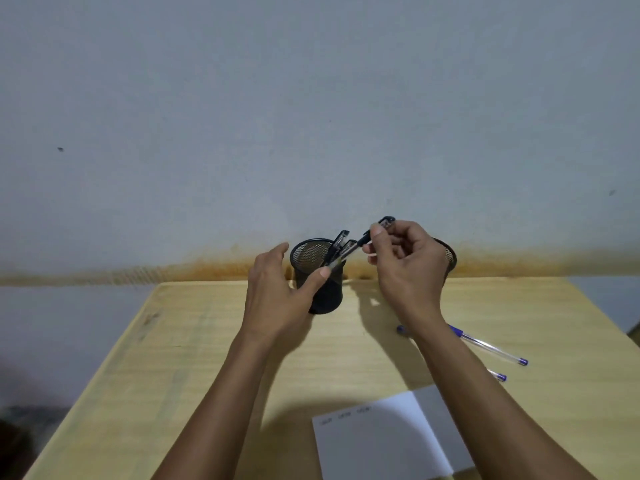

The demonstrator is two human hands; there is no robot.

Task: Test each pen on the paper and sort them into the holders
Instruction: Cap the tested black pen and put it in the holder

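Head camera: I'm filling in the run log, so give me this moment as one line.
left hand: steadies mesh cup | right hand: holds black pen above cup | blue pens: on table | paper: three scribbles

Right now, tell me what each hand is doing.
Left hand: wrapped around the black mesh holder, steadying it.
Right hand: closed, pinching a black pen above that holder.

Your worktop (194, 348) is pale, matt wood grain. The holder (313, 271) is black wire mesh. Paper (381, 441) looks smooth and matt; the pens (491, 348) are clear glossy plastic.
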